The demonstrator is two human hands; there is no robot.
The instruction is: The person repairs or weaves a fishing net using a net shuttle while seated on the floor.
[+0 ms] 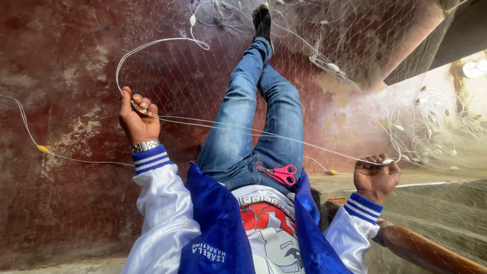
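A seated person stretches a white cord (253, 133) taut between two raised hands, the left hand (137, 121) closed around it beside a small white float (138, 107), the right hand (375, 177) clenched on its other end by another float (387, 162). The cord crosses above the jeans (253, 127), fine net (193, 86) hanging over the red floor (61, 61). Pink-handled scissors (280, 173) lie on the lap, and more net lies heaped (431, 132) at right.

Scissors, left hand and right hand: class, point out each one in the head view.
scissors (280, 173), head view, on the pink handles.
left hand (136, 118), head view, on its back.
right hand (376, 176), head view, on its back.
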